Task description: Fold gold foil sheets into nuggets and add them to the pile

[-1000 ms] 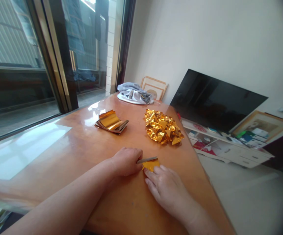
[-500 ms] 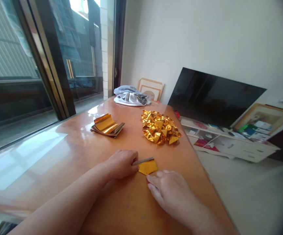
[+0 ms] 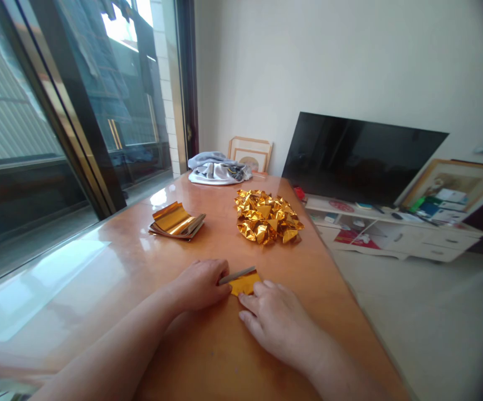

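Observation:
A small piece of folded gold foil paper (image 3: 244, 283) lies on the table, with a grey-edged fold along its far side. My left hand (image 3: 204, 283) is closed on the paper's left end, fingertips partly hidden. At the lower right of the same piece, my right hand (image 3: 278, 313) rests its fingertips on the foil; its fingers are extended and the thumb sits apart on the table. Farther off to the left is a stack of gold foil sheets (image 3: 176, 221), the top ones curling up. A pile of folded gold foil pieces (image 3: 268, 218) lies beyond my hands to the right.
The glossy wooden table (image 3: 208, 345) has its right edge beside my right arm. Bundled cloth (image 3: 218, 170) lies at its far end, near leaning picture frames (image 3: 252, 153). A large television (image 3: 362, 159) stands over a white cabinet (image 3: 412, 242). Glass doors (image 3: 94, 111) run along the left.
My right hand has moved up onto the foil paper's right part, covering more of it. The left hand keeps its hold. The whole view has shifted slightly.

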